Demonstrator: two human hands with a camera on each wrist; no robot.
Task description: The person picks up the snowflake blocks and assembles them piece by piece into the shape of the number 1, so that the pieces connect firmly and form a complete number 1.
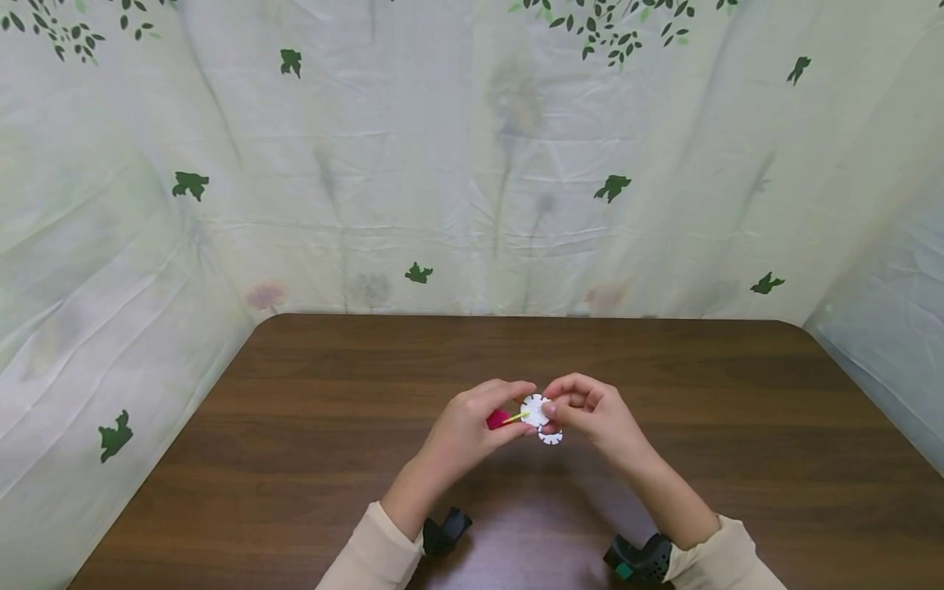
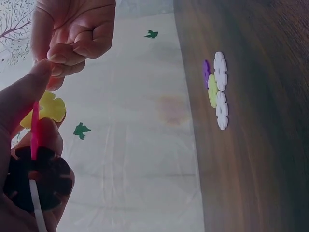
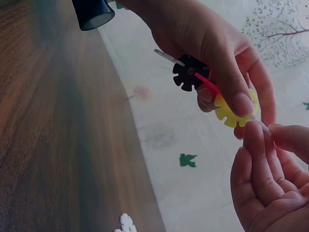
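Note:
Over the table, my left hand (image 1: 468, 422) holds a small joined group of notched plastic discs between thumb and fingers. In it are a yellow disc (image 3: 229, 110), a pink disc (image 2: 35, 128), a black disc (image 3: 183, 78) and, seen edge-on, a white disc (image 3: 166, 56). My right hand (image 1: 601, 414) meets the left fingertips and pinches another white disc (image 1: 533, 408), its thumb on the edge. In the right wrist view, the fingers mostly hide this piece beside the yellow one.
On the brown table (image 1: 332, 360) lie more notched discs: white ones (image 2: 220, 72), a purple one (image 2: 206, 70) and a yellow-green one (image 2: 213, 90), close together. A pale printed curtain (image 1: 472, 164) hangs behind the far edge. Dark wrist devices (image 1: 446, 533) sit at both cuffs.

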